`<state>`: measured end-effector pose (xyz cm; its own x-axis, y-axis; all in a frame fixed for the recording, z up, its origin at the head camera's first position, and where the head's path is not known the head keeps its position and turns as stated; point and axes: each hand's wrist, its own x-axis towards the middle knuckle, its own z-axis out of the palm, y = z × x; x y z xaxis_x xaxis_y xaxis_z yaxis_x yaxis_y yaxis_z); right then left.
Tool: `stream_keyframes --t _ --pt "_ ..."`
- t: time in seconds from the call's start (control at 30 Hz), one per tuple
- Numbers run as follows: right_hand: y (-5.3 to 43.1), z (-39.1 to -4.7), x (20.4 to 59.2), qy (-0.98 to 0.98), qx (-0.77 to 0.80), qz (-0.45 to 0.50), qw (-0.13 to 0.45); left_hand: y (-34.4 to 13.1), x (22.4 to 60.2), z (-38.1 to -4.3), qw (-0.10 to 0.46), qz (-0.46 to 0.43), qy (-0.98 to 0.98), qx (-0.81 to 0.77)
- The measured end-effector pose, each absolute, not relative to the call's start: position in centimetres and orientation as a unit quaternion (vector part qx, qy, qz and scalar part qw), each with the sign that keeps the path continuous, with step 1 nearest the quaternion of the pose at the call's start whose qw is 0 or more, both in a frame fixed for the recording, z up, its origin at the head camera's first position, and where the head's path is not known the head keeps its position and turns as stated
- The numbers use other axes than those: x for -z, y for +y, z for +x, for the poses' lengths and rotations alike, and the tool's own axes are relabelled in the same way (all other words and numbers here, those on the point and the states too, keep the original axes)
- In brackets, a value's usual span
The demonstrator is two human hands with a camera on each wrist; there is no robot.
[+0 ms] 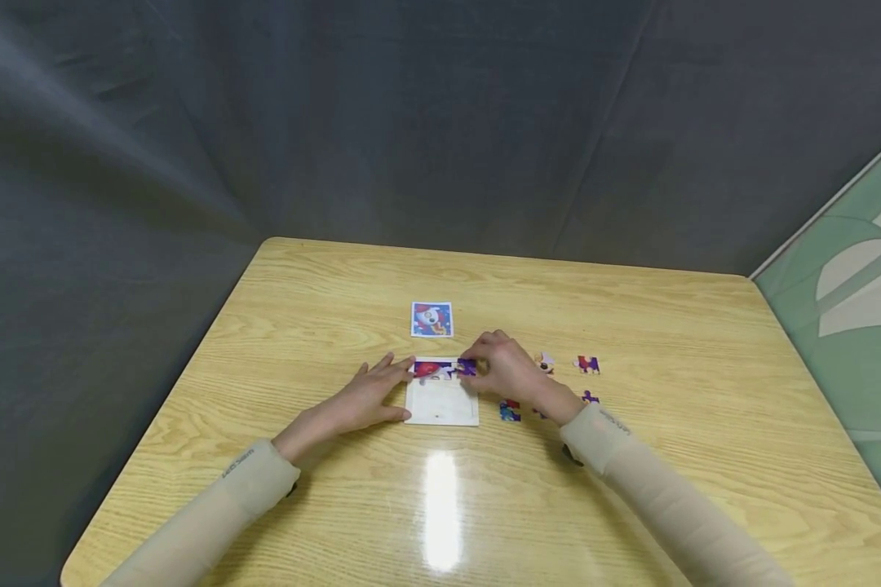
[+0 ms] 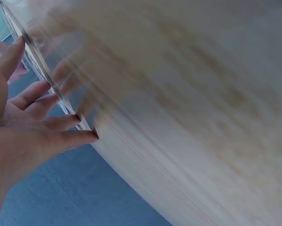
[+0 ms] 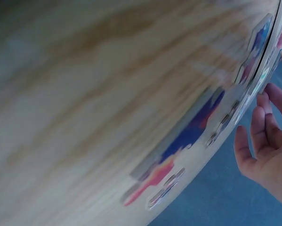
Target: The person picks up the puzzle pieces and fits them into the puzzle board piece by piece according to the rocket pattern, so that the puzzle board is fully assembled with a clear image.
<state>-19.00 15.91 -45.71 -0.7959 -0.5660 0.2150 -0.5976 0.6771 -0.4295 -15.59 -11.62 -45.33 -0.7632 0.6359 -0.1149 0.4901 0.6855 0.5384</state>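
Note:
A white puzzle tray [image 1: 442, 405] lies on the table with joined puzzle pieces [image 1: 431, 369] along its top row; the lower part shows bare white. My left hand [image 1: 367, 397] rests at the tray's left side with spread fingers, thumb at the lower corner and fingertips at the upper one. In the left wrist view the fingers of the left hand [image 2: 37, 113] look nearly straight along the edge. At the tray's top right corner my right hand [image 1: 510, 368] pinches a purple puzzle piece [image 1: 466, 367] between thumb and fingers. The right wrist view shows the right hand [image 3: 268, 141] with curled fingers.
Loose puzzle pieces lie right of the tray: a red and purple piece [image 1: 587, 364], a white one [image 1: 545, 363], a blue one [image 1: 510, 410] and others partly under the right forearm. A square picture card [image 1: 431, 319] lies behind the tray. A dark curtain [image 1: 440, 130] hangs beyond the wooden table [image 1: 323, 302].

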Motion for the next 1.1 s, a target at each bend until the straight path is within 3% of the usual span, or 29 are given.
stream_keyframes --t 1.1 --pt "15.21 -18.76 45.65 -0.920 -0.151 0.360 0.029 -11.59 45.10 -15.54 0.144 0.313 0.905 -0.248"
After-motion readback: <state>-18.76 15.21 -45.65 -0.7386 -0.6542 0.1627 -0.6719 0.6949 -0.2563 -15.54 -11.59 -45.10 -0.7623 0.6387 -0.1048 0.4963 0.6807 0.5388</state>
